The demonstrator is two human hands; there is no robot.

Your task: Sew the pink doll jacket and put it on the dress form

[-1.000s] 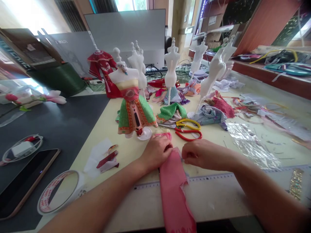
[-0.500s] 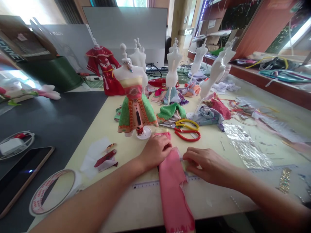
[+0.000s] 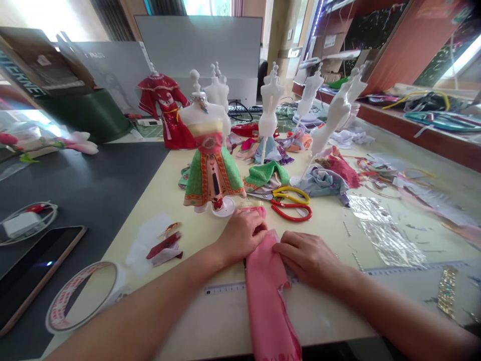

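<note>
A long strip of pink fabric (image 3: 266, 296) runs down toward me and over the table's front edge. Near its upper end, my left hand (image 3: 242, 234) presses down with fingers curled, closed on the cloth. On the right edge of the strip, my right hand (image 3: 306, 256) is closed, its fingertips together at the cloth; the exact pinch is partly hidden. A clear ruler (image 3: 225, 289) passes crosswise beneath the fabric. Just beyond my hands lie scissors (image 3: 292, 204) with one yellow and one red handle. A small dress form (image 3: 203, 113) wears a green, pink and orange dress.
White dress forms (image 3: 271, 103) stand at the back among heaped cloth pieces (image 3: 323, 179). A tape roll (image 3: 52, 313) and a phone (image 3: 39, 273) are at left. Red scraps (image 3: 163, 245) lie left of my hands, silvery film (image 3: 387, 235) on the right.
My right hand has moved left onto the fabric's edge, and its fingers have closed there. My left hand stays in place on the cloth. The view has shifted slightly.
</note>
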